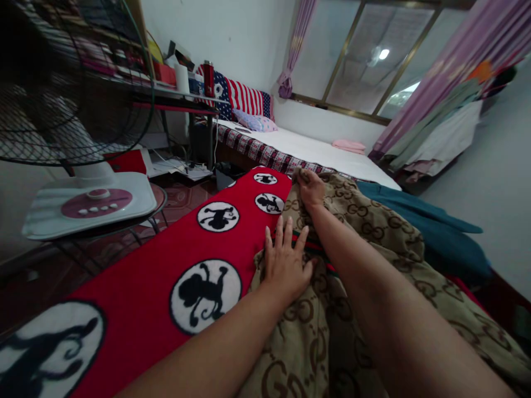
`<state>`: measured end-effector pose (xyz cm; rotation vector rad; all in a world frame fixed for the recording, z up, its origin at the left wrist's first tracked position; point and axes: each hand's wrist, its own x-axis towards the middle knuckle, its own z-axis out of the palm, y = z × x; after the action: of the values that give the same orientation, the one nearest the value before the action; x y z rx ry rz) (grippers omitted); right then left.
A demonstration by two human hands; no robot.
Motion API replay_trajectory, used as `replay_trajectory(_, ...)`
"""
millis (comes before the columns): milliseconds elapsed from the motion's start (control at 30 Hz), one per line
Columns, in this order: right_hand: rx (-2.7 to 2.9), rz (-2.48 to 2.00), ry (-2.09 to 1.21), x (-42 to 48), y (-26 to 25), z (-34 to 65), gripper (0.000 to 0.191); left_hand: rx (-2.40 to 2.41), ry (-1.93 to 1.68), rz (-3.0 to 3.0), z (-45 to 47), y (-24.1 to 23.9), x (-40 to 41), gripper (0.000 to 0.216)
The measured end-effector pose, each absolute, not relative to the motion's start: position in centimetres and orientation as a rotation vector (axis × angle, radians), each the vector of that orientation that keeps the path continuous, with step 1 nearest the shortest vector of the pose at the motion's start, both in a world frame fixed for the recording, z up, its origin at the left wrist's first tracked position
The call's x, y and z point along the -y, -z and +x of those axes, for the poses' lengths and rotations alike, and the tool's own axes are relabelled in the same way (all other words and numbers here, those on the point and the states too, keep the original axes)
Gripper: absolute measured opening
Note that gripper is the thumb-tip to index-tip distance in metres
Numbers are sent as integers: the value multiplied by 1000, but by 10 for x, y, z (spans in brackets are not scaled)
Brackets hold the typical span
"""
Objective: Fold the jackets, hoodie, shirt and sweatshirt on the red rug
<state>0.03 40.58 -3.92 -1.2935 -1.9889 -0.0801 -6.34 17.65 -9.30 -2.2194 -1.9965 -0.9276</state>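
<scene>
A tan garment (pixel 369 210) with a brown interlocking-letter print lies rumpled across a red blanket (pixel 153 282) patterned with white circles and dark monkey figures. My left hand (pixel 286 260) rests flat on the garment's near left part, fingers spread, beside a green and red stripe. Farther up, my right hand (pixel 311 188) has its fingers curled over the garment's far edge, gripping the cloth. My right forearm crosses over the fabric and hides some of it. The garment's exact kind is unclear among its folds.
Dark teal clothing (pixel 431 226) lies to the right. A white fan (pixel 91 193) stands on a stool at left, near a cluttered desk (pixel 178 97). Behind is a bed with a white sheet (pixel 298 145) and pillows (pixel 249 99). Clothes (pixel 448 132) hang at right.
</scene>
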Motion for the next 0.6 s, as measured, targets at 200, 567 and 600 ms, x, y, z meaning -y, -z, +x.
replay_trajectory(200,2301,-1593,-120,-406,80,2,52,2094,733,-2301,-67,105,-187,67)
replay_trajectory(567,2408,-838,-186,-232,33,75,44,2138,552,-2331,-70,97,-185,70)
replay_trajectory(600,2458,-776,-199,-202,29,81,43,2142,532,-2346,-70,96,-185,70)
